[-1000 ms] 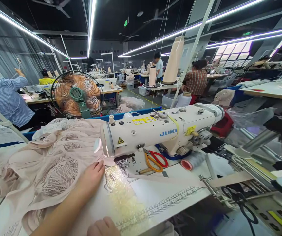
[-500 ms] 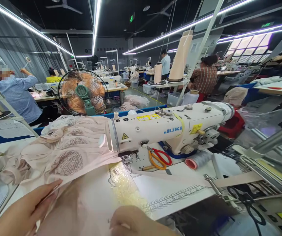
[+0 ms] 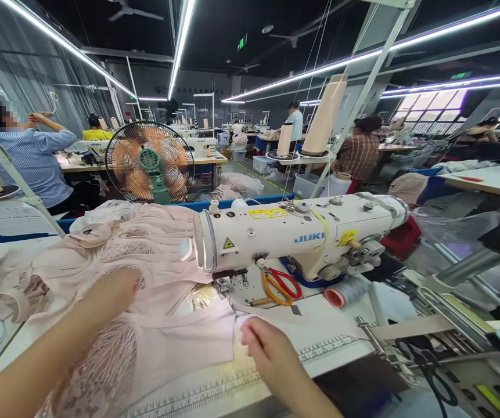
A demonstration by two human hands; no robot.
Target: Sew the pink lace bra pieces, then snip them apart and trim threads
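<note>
My left hand (image 3: 121, 288) is over the heaped pale pink lace garments (image 3: 158, 244), its fingers blurred and mostly hidden from me. A pale pink lace garment piece (image 3: 180, 342) lies flat in front of the sewing machine (image 3: 267, 232), its lace panel at the left. At that piece's right edge, just below the needle area, my right hand (image 3: 271, 354) is closed in a pinch. What sits between its fingertips is too small to make out. A pale elastic band (image 3: 415, 328) runs from a metal guide at the right toward the needle.
Red-and-orange-handled scissors (image 3: 280, 284) and a grey thread spool (image 3: 345, 290) lie beside the machine. A printed ruler (image 3: 206, 397) crosses the table front. Black scissors (image 3: 435, 371) hang at right. Behind stand a large fan (image 3: 149, 159) and thread cones (image 3: 326, 116); several people sit at machines.
My left hand has moved up and right onto the garment heap. My right hand has risen to the fabric edge near the needle. The garment piece now lies spread on the table.
</note>
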